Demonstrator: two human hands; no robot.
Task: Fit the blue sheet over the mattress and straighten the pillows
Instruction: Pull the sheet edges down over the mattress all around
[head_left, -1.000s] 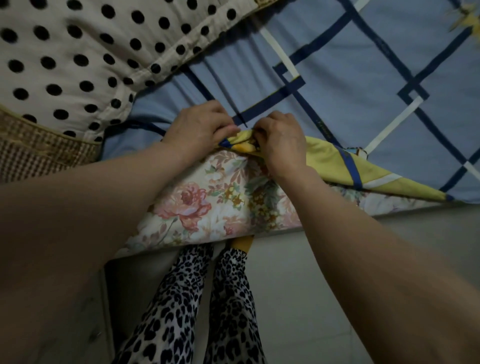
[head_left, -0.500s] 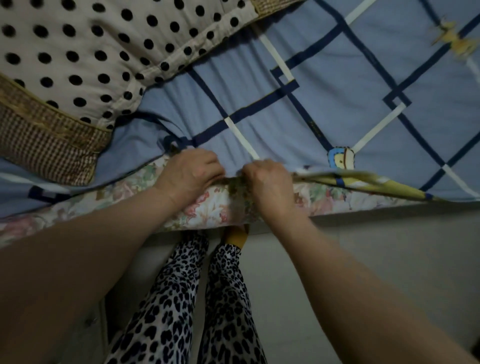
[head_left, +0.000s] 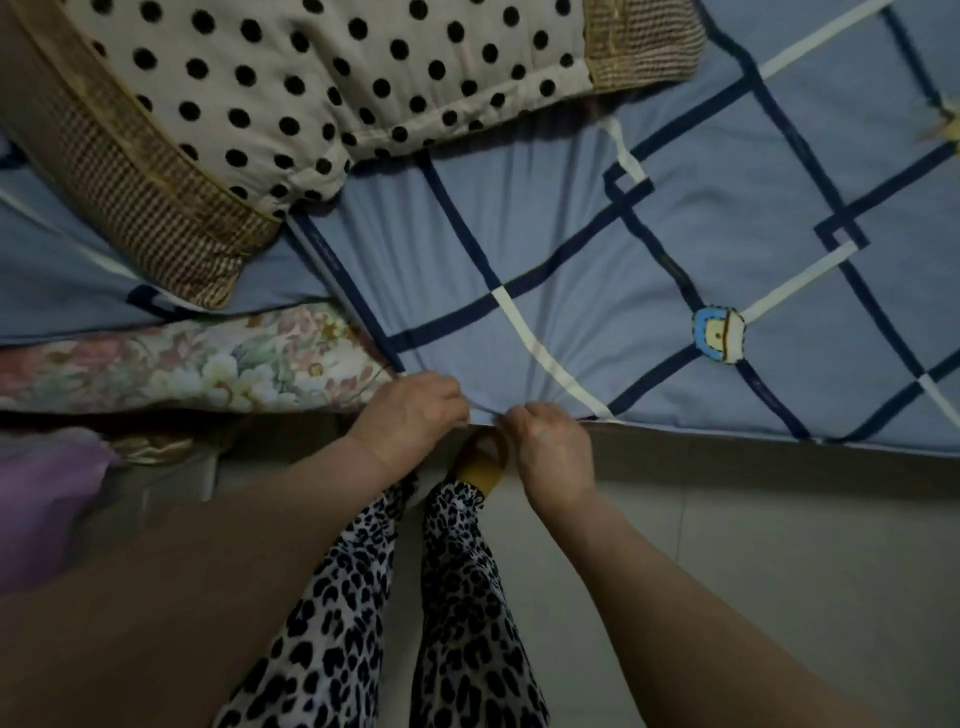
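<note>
While the person stands close against the bed, their legs in leopard-print trousers (head_left: 363, 613) fill the near floor (head_left: 753, 545), a yellow slipper (head_left: 480, 462) showing just under the bed's edge. Both hands meet at that edge, side by side and almost touching. The left hand (head_left: 415, 413) curls its fingers round the hem of the blue sheet (head_left: 623, 270), and the right hand (head_left: 550, 447) grips the same hem just beside it, so the cloth gathers into small folds running up from the knuckles. To the right of the hands the sheet covers the mattress side; to the left the flowered mattress (head_left: 182, 364) is bare. Beyond, the sheet lies fairly flat with its dark and white lines and a small cartoon patch (head_left: 719, 335). Farthest off, a polka-dot pillow (head_left: 291, 88) with a brown checked border lies tilted on the sheet.
</note>
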